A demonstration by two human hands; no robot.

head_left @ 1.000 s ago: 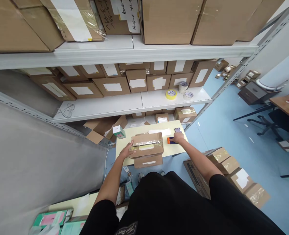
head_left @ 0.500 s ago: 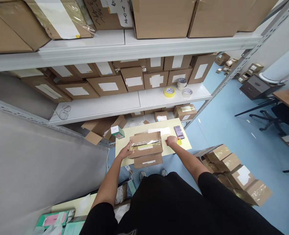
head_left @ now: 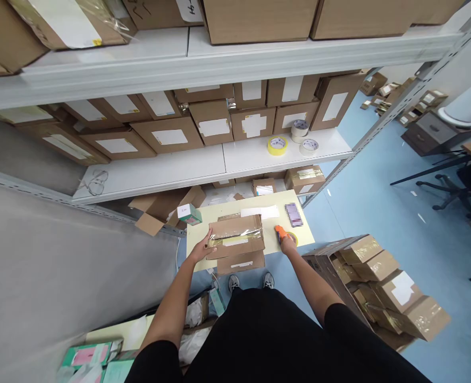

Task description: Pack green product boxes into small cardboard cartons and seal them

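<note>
A cardboard box (head_left: 235,232) lies on the pale yellow tabletop (head_left: 219,204), with shiny tape and a strip of white label across its top. My left hand (head_left: 200,250) grips its left edge, thumb over the top. To the right of the box, my right hand (head_left: 287,244) is closed around an orange tape dispenser (head_left: 280,231) with a yellow tape roll, low over the tabletop and apart from the box. Another brown cardboard piece with a label (head_left: 241,263) juts out toward me beneath the box.
A small green-and-white box (head_left: 190,214) stands at the table's left, a blurred purple item (head_left: 293,215) at its right, and white paper (head_left: 260,212) behind the box. Shelves (head_left: 163,169) of cartons rise in front, holding a yellow tape roll (head_left: 277,145). Stacked cartons (head_left: 398,290) stand at right.
My right hand has moved slightly right and toward me, and turned, so the orange dispenser now shows ahead of it. My left hand stays on the box. The view has shifted a little.
</note>
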